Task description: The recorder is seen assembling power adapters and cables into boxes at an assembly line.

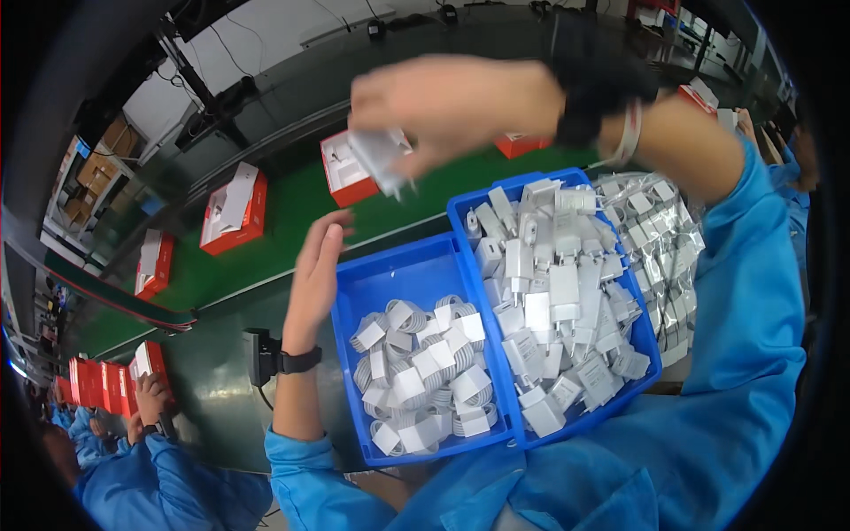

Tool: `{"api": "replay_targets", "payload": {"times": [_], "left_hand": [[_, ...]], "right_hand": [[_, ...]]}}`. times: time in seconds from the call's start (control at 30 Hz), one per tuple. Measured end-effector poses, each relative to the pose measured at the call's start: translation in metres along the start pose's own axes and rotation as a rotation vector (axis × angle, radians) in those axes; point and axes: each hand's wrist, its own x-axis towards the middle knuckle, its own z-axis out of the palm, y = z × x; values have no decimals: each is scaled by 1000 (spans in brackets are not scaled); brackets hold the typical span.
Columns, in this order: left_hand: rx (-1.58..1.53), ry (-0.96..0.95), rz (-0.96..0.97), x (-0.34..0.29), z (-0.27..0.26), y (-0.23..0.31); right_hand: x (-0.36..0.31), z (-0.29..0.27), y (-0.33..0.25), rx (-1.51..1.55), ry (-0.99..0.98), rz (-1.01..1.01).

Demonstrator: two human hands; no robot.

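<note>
My right hand (443,102), blurred, reaches across above the green belt with its fingers closed on a white charger plug (379,161). The plug hangs over an opened red and white box (352,193) and hides part of its inside. My left hand (317,270) is raised beside the belt's near edge, fingers stretched out and nothing in them. Just right of it stands a blue bin (398,274) of coiled white cables (425,358) with paper bands. Another blue bin (456,212) adjoins it, heaped with white charger plugs (564,292).
More opened boxes (235,212) stand on the green belt (292,212). At the right, a clear-wrapped pack of plugs (655,239) lies against the bin. A co-worker's hand (152,398) touches red boxes (102,387) at the lower left. A black device (259,357) sits by my left wrist.
</note>
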Motion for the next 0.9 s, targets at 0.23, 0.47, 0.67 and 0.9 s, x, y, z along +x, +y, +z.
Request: {"api": "replay_targets", "payload": {"times": [0.23, 0.47, 0.67, 0.9], "left_hand": [[70, 217, -177, -32, -25, -124], [30, 217, -226, -43, -23, -110], [80, 227, -190, -44, -23, -115], [110, 229, -186, -40, -23, -112]], "right_hand": [[68, -40, 70, -121, -176, 137], [114, 140, 124, 16, -141, 250], [123, 227, 140, 29, -172, 377], [113, 256, 155, 55, -214, 453]]}}
